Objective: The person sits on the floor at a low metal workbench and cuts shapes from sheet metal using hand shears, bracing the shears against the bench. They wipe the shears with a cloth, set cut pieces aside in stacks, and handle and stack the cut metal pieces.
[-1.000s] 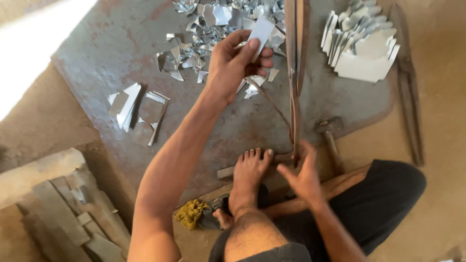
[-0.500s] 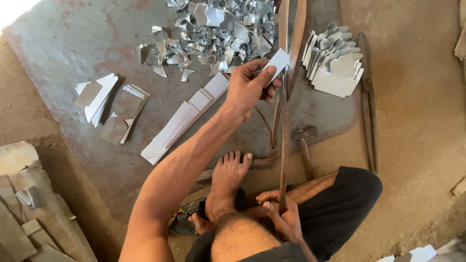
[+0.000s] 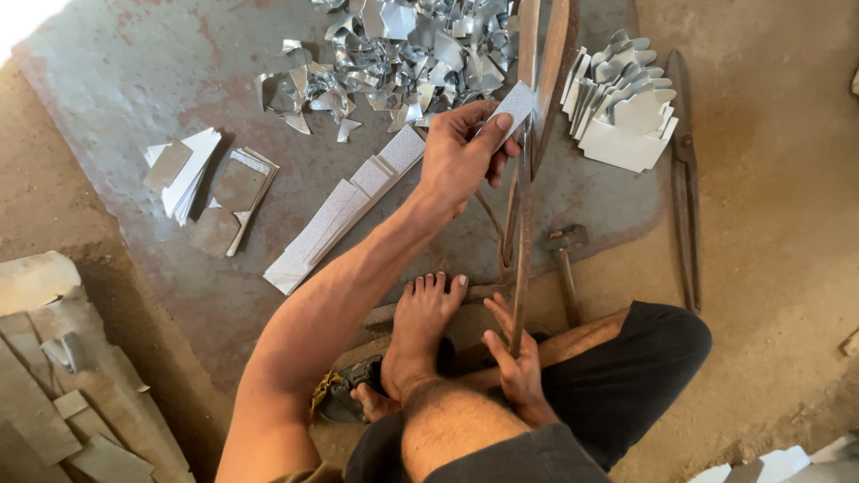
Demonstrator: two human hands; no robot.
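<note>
- Grey sheet metal is what my left hand [image 3: 461,161] has: thumb and fingers pinched shut on a small flat piece [image 3: 512,109], held up against the blades of the long shears [image 3: 530,134].
- My right hand [image 3: 517,353] is low, near my lap, fingers curled closed about the lower handle of the shears, which runs straight up to the piece.
- My bare foot [image 3: 420,326] rests at the near edge of the metal plate [image 3: 134,80], just left of that handle.
- A hammer [image 3: 565,255] lies just right of the shears, at the plate's near edge.
- A row of long grey strips [image 3: 344,210] lies on the plate under my left forearm.
- Shiny offcuts [image 3: 403,54] are heaped at the plate's far edge, beyond my left hand.
- A stack of cut shapes [image 3: 626,112] sits at the plate's right edge, with a second pair of shears [image 3: 686,179] lying beside it on the ground.
- Two small stacks of blanks [image 3: 210,183] lie well apart, toward the plate's left side.
</note>
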